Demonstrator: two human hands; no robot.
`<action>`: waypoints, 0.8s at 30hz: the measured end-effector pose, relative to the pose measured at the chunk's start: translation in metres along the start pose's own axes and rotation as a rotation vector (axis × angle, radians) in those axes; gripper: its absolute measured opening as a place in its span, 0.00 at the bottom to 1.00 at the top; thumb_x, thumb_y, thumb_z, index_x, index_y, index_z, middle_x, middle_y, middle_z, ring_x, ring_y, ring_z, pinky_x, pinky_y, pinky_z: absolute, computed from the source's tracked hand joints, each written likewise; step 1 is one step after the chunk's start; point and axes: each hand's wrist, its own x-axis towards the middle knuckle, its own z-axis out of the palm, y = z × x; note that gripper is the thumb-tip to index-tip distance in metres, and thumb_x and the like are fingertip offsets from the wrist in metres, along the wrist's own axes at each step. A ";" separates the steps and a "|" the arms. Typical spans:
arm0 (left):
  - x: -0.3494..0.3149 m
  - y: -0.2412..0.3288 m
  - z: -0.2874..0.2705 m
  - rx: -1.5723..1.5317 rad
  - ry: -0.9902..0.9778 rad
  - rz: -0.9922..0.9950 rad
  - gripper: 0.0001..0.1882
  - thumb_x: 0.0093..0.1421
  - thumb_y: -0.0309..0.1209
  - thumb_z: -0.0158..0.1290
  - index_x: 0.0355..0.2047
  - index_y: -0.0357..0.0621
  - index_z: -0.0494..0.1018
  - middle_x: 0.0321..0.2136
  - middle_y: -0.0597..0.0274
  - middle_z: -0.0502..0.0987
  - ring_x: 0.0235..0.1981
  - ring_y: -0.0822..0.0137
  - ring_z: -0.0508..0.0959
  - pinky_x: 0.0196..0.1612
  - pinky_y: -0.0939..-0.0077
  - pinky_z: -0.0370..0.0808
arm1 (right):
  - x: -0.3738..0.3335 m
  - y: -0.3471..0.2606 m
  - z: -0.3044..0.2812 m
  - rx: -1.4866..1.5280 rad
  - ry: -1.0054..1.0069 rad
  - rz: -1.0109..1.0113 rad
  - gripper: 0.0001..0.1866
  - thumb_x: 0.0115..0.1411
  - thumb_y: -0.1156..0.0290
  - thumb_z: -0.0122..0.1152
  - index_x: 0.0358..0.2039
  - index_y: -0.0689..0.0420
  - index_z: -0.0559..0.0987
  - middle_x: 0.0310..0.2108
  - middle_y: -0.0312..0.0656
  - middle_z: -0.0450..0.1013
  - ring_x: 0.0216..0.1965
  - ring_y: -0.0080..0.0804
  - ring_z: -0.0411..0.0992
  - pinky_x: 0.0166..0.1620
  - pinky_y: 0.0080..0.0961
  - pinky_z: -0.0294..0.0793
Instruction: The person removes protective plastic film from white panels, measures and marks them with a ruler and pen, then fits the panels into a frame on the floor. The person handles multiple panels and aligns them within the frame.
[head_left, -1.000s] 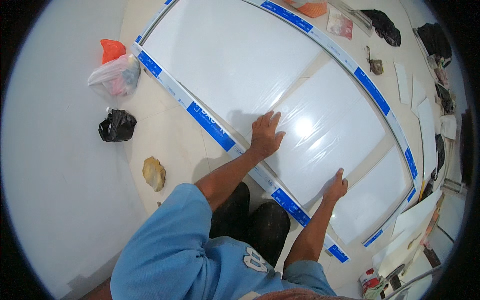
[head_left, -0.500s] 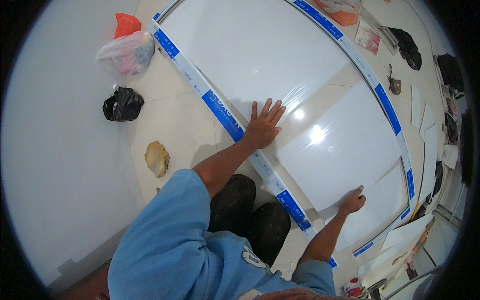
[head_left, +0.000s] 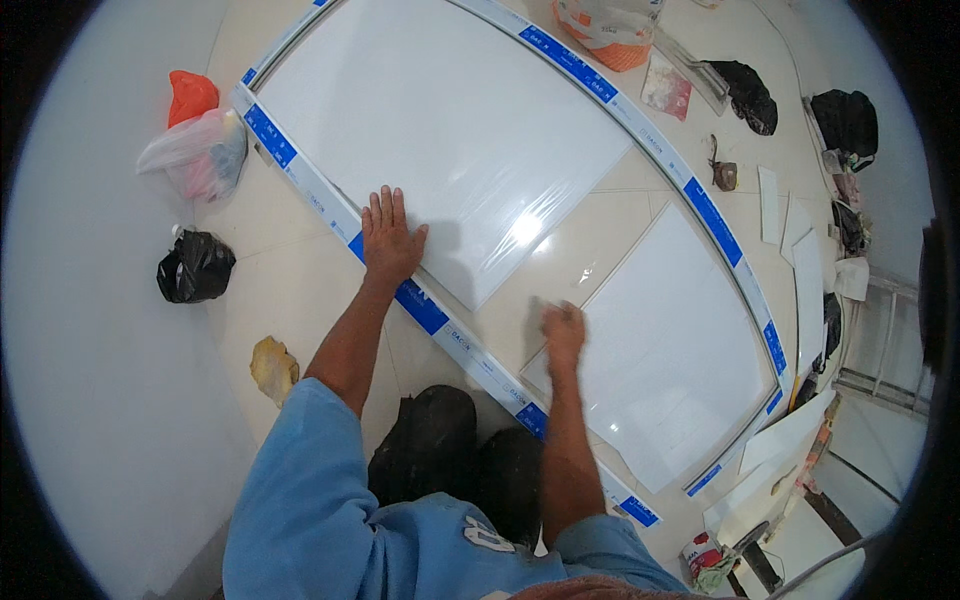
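My left hand [head_left: 393, 240] lies flat with fingers stretched out, at the near edge of a large white panel [head_left: 450, 110] and over the near frame strip. The panel has a glossy, film-like surface. It lies inside a long frame [head_left: 465, 350] with white-and-blue protective tape. My right hand [head_left: 563, 328] is at the left edge of a smaller white panel [head_left: 670, 350], beside the gap between the panels. Its fingers look curled but are blurred, so I cannot tell whether they grip that edge. Tiled floor [head_left: 590, 240] shows through the gap.
To the left, a black plastic bag [head_left: 197, 267], a clear bag [head_left: 205, 155], a red bag [head_left: 192, 97] and a yellowish lump [head_left: 274, 370] lie by the wall. White offcuts [head_left: 808, 290] and a black bag [head_left: 745, 95] lie beyond the frame. A large sack [head_left: 610, 30] stands at the top.
My right hand has gone from the smaller panel's right part to its left edge. That panel has slid rightward and the gap is wider. My left hand has shifted left; the view has also shifted.
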 end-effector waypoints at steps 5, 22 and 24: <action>0.009 -0.007 -0.008 0.016 -0.079 0.057 0.46 0.70 0.47 0.54 0.77 0.35 0.48 0.77 0.37 0.49 0.78 0.39 0.48 0.79 0.45 0.44 | 0.004 -0.023 0.145 -0.250 0.330 0.034 0.32 0.61 0.61 0.75 0.52 0.77 0.74 0.40 0.49 0.76 0.42 0.37 0.75 0.48 0.34 0.77; 0.008 -0.006 -0.009 0.001 -0.120 0.037 0.43 0.71 0.45 0.52 0.78 0.38 0.49 0.78 0.43 0.47 0.79 0.44 0.45 0.79 0.49 0.41 | 0.031 -0.059 0.149 -0.330 0.430 0.078 0.38 0.56 0.55 0.75 0.55 0.72 0.70 0.50 0.61 0.74 0.54 0.59 0.75 0.59 0.49 0.74; 0.008 -0.007 -0.010 -0.019 -0.116 0.042 0.43 0.70 0.43 0.54 0.77 0.38 0.49 0.78 0.42 0.48 0.79 0.42 0.47 0.78 0.47 0.45 | 0.035 -0.066 0.148 -0.341 0.424 0.153 0.36 0.56 0.55 0.75 0.52 0.72 0.73 0.47 0.59 0.76 0.52 0.59 0.76 0.58 0.48 0.75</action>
